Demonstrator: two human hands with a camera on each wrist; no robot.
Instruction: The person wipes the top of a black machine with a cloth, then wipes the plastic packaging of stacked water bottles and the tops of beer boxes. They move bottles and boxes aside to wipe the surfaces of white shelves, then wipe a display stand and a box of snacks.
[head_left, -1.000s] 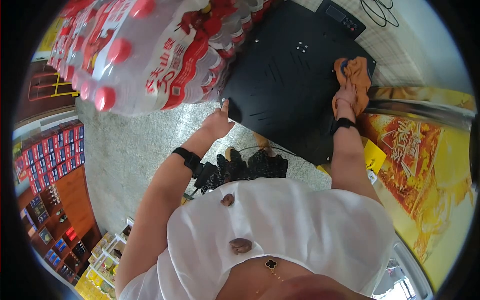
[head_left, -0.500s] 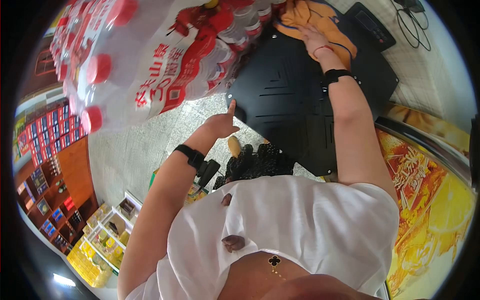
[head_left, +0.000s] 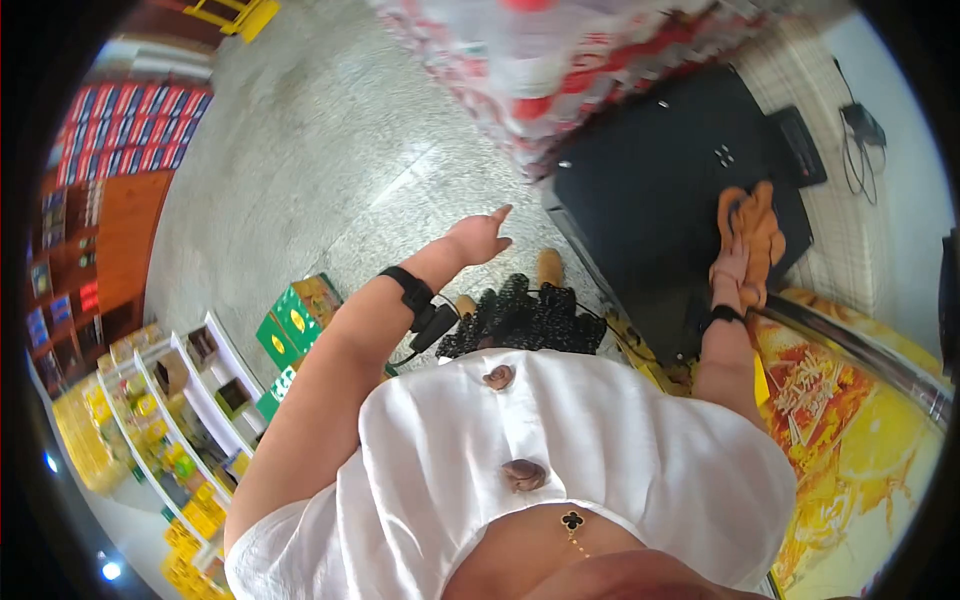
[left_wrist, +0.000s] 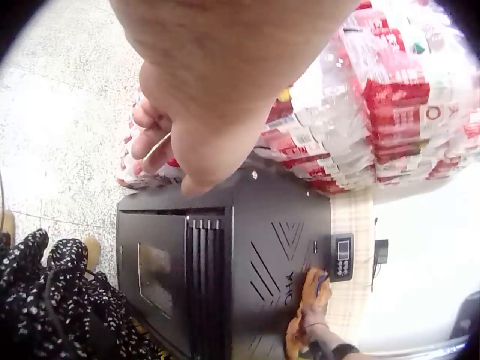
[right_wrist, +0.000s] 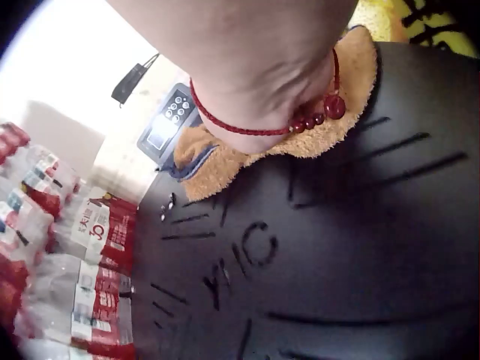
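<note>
My right hand (head_left: 733, 265) presses an orange cloth (head_left: 765, 230) with dark blue edging onto the black top (head_left: 640, 170) of a metal cabinet, near its right side. The fingers lie extended over the cloth. In the right wrist view the cloth (right_wrist: 300, 150) spreads under the palm, beside slots cut in the top. My left hand (head_left: 482, 238) holds nothing; it hangs over the floor by the cabinet's near left corner, index finger pointing out and thumb apart. From the left wrist, the cabinet's front shows a window (left_wrist: 154, 274) and vertical vents.
Shrink-wrapped water bottles (head_left: 560, 60) are stacked against the cabinet's far left side. A small control panel (head_left: 797, 145) and a cable (head_left: 860, 170) lie beyond it. A yellow printed panel (head_left: 840, 420) stands at the right. White shelves (head_left: 180, 420) and green boxes (head_left: 300, 320) are at left.
My right hand and the cloth swept to the far edge near the bottles, then came back to the right side. My left hand has left the cabinet's corner. The head view has turned.
</note>
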